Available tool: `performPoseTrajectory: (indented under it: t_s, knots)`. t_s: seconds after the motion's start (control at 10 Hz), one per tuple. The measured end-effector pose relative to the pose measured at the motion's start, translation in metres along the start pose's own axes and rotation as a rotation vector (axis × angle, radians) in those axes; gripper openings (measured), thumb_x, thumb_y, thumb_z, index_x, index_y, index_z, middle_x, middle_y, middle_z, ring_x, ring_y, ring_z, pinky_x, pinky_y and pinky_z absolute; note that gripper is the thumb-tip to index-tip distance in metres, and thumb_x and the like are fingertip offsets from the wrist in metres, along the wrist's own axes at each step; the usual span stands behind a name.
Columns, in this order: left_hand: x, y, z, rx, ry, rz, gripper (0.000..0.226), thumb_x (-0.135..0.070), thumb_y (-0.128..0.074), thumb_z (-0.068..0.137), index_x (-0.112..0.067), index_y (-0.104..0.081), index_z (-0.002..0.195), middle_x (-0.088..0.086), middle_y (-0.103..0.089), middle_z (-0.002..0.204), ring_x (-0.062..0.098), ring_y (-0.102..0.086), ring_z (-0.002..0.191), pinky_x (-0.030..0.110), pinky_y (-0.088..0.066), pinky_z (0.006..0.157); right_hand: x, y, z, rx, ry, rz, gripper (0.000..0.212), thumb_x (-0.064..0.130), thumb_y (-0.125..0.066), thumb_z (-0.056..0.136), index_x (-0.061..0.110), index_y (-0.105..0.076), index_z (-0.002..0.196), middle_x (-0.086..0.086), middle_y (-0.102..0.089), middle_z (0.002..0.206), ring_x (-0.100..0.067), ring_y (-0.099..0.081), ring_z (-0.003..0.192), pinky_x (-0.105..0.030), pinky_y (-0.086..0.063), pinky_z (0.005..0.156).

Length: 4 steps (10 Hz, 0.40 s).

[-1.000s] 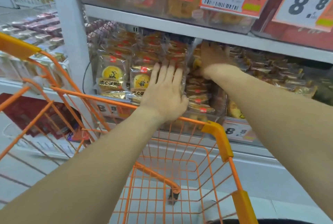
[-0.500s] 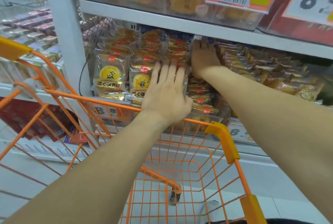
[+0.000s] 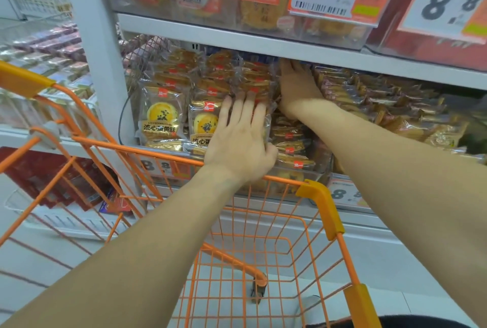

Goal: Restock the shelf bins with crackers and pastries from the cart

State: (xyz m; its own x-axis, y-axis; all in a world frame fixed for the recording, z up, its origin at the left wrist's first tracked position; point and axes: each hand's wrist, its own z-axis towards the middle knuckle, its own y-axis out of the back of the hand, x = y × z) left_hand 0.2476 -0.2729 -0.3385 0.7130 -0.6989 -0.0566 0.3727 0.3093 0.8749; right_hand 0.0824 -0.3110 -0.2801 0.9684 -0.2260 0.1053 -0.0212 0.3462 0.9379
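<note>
Pastry packs [image 3: 203, 116] held flat-fingered by left hand [image 3: 241, 140]; right hand [image 3: 297, 85], fingers hidden, shifted leftward against stack: bin being squared.

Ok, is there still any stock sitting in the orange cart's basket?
No, the orange cart shows only bare wire mesh with floor behind it, while the left hand presses flat on the pastry packs in the bin.

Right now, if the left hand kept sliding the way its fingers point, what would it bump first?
Probably the stacked pastry packets just beyond its fingers; the left hand already lies flat on the front packets. Depth is unclear.
</note>
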Motion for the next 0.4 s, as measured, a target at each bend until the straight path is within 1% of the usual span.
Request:
performPoseTrajectory:
  t_s: [0.1, 0.2, 0.3, 0.4]
  knots:
    - [0.001, 0.005, -0.001, 0.039, -0.005, 0.003, 0.073, -0.045, -0.032, 0.086, -0.008, -0.030, 0.148, 0.016, -0.027, 0.156, 0.032, -0.016, 0.148, 0.052, -0.003, 0.122, 0.009, 0.022, -0.028, -0.030, -0.018, 0.029, 0.078, -0.003, -0.062, 0.085, 0.013, -0.027, 0.153, -0.016, -0.042, 0.147, -0.035, -0.044, 0.134, -0.038, -0.044, 0.101]
    - [-0.001, 0.017, -0.002, 0.081, 0.012, -0.002, 0.073, -0.044, -0.028, 0.091, -0.006, -0.021, 0.153, 0.015, -0.019, 0.161, 0.031, -0.005, 0.151, 0.057, 0.004, 0.120, 0.010, 0.044, -0.068, -0.060, 0.026, 0.205, 0.049, -0.005, -0.056, 0.085, 0.007, -0.052, 0.132, -0.013, -0.058, 0.116, -0.032, -0.057, 0.111, -0.027, -0.042, 0.081]
    - [-0.007, 0.041, -0.008, -0.004, 0.033, -0.119, 0.069, -0.035, -0.040, 0.088, -0.002, -0.033, 0.148, 0.017, -0.031, 0.155, 0.034, -0.018, 0.148, 0.054, -0.010, 0.121, 0.012, 0.059, -0.110, -0.090, 0.072, 0.417, 0.035, -0.003, -0.056, 0.087, 0.013, -0.064, 0.117, -0.001, -0.066, 0.111, -0.016, -0.060, 0.105, -0.019, -0.043, 0.089]
    - [-0.017, 0.075, -0.018, -0.078, 0.207, -0.408, 0.033, -0.024, -0.052, 0.087, -0.010, -0.060, 0.116, 0.006, -0.059, 0.117, 0.022, -0.052, 0.112, 0.034, -0.043, 0.096, 0.019, 0.069, -0.143, -0.031, -0.023, 0.720, 0.019, 0.004, -0.065, 0.089, 0.015, -0.070, 0.103, 0.004, -0.071, 0.095, -0.011, -0.067, 0.087, -0.021, -0.055, 0.081]
